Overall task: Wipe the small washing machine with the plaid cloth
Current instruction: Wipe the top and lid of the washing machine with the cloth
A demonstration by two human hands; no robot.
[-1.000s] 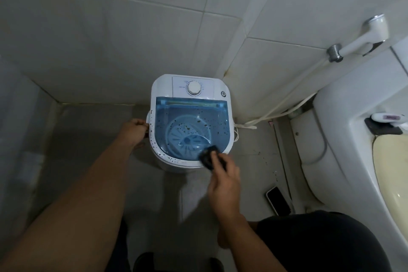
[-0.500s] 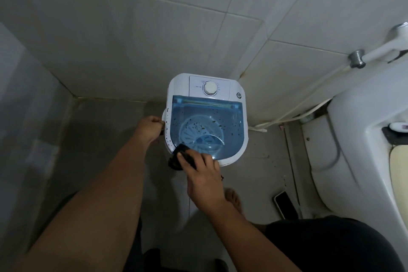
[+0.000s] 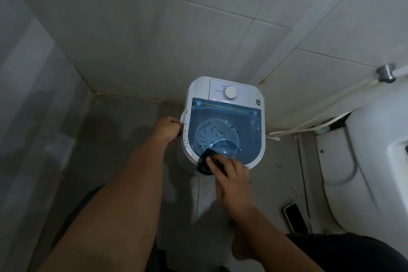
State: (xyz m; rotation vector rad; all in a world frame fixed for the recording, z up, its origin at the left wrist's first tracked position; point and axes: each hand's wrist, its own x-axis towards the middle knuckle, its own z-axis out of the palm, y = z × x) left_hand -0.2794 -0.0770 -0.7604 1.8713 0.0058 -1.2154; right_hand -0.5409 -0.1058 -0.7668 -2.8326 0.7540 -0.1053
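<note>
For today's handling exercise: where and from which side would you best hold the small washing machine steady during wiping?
Probably at the handle on its left side, coming from the left, as the left hand does now. The small washing machine has smooth rounded walls, and the right hand works the cloth along the front edge.

Washing machine [image 3: 223, 126] stands left of toilet [image 3: 364, 161], phone [image 3: 294, 216] between.
</note>
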